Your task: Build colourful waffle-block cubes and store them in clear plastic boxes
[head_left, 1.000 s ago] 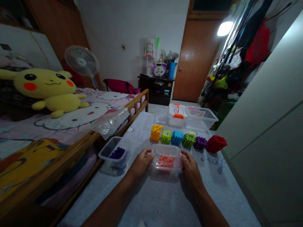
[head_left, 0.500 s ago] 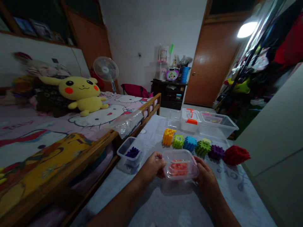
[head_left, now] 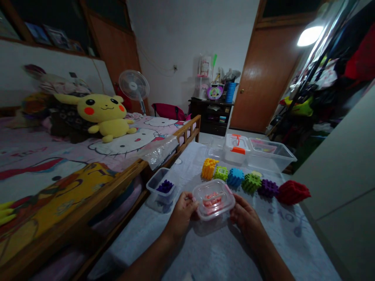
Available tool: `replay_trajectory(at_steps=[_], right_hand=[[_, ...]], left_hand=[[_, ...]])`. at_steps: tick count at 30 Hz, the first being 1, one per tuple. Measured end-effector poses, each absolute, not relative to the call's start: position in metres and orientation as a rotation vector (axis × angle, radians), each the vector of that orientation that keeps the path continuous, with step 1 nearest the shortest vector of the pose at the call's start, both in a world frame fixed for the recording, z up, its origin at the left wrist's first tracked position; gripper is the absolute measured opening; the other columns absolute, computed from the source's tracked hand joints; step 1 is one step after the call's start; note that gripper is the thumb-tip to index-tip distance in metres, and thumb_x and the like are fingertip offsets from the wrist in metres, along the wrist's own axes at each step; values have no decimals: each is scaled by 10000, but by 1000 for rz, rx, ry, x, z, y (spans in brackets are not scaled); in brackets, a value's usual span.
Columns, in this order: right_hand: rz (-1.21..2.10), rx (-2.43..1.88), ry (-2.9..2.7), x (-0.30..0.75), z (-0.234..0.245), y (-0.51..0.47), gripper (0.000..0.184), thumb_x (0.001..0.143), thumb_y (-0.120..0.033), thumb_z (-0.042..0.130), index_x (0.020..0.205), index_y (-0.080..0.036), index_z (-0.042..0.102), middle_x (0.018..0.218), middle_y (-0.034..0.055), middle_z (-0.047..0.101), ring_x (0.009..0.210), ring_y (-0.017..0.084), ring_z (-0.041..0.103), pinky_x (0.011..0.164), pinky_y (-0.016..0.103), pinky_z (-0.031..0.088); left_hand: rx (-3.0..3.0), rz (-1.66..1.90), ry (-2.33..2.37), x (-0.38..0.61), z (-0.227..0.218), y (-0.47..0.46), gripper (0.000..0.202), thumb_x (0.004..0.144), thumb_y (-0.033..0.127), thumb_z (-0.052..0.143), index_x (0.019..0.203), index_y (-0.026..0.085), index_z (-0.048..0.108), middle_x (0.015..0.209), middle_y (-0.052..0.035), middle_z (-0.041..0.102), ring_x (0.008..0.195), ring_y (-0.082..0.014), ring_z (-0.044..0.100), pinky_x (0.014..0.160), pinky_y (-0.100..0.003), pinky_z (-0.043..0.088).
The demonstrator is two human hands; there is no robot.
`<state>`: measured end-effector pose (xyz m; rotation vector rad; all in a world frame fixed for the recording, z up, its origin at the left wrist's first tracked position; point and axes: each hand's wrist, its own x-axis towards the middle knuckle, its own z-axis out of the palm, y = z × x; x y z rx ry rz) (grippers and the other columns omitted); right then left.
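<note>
Lidded clear box (head_left: 213,200) right of open tub (head_left: 159,197). Left hand (head_left: 184,209), right hand (head_left: 245,213): fingers grasping its opposite sides. Likely light, stiff, slick plastic; best held by side rims.

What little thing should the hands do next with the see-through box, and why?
Perhaps steady the clear lidded box with the left hand and check the pink clip with the right hand: the lid covers the red pieces, both hands are at the box's sides, and I can't tell whether the clip is fastened.
</note>
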<state>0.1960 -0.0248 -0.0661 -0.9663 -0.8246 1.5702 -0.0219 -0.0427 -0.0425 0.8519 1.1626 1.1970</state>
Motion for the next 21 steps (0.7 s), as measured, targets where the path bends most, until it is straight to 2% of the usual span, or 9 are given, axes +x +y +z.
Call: replay_trajectory(at_steps=[3, 6, 9, 11, 13, 16, 21], right_hand=[[1558, -996, -889, 195, -67, -26, 479, 698, -422, 802, 1109, -214, 675, 703, -12, 605, 557, 90, 505, 514, 211, 405], [1524, -1006, -947, 196, -69, -26, 472, 725, -418, 779, 1144, -233, 665, 748, -4, 607, 590, 97, 511, 541, 223, 417], [1487, -1004, -1019, 197, -73, -24, 453, 758, -396, 744, 1179, -259, 651, 855, 14, 624, 668, 118, 545, 596, 247, 442], [1465, -1011, -1081, 196, -76, -23, 443, 772, -375, 724, 1194, -267, 645, 923, 25, 631, 714, 131, 556, 628, 260, 453], [1437, -1027, -1125, 195, -76, -23, 453, 771, -367, 715, 1208, -270, 640, 942, 29, 634, 716, 136, 552, 639, 269, 460], [1410, -1058, -1144, 192, -72, -20, 480, 751, -380, 722, 1210, -267, 639, 960, 38, 641, 715, 148, 558, 646, 288, 473], [1443, -1027, -1157, 185, -50, -12, 474, 722, -375, 746, 1171, -250, 659, 1071, 68, 646, 915, 227, 601, 713, 335, 500]], left_hand=[[980, 1152, 1324, -23, -47, -45, 346, 790, 450, 574, 993, 222, 409, 719, 27, 577, 589, -145, 589, 553, -262, 466], [1313, 1185, 1601, -26, -46, -48, 493, 810, 479, 572, 1186, 204, 410, 1025, -78, 586, 914, -222, 621, 795, -386, 513], [1725, 1160, 1709, -27, -38, -49, 787, 720, 510, 681, 1353, 187, 341, 1378, -171, 417, 1286, -325, 428, 1050, -509, 378], [1930, 1016, 1678, -25, -32, -45, 957, 632, 486, 752, 1412, 165, 298, 1472, -193, 330, 1384, -362, 296, 1126, -531, 280], [2035, 845, 1643, -21, -26, -40, 1019, 592, 449, 772, 1436, 147, 287, 1485, -197, 331, 1396, -365, 281, 1142, -507, 266], [2090, 715, 1660, -13, -18, -32, 991, 600, 433, 745, 1444, 159, 304, 1417, -178, 423, 1331, -349, 382, 1086, -459, 352], [2089, 735, 1837, -12, -4, -29, 875, 611, 437, 712, 1390, 207, 386, 1243, -130, 518, 1170, -322, 494, 1009, -419, 402]])
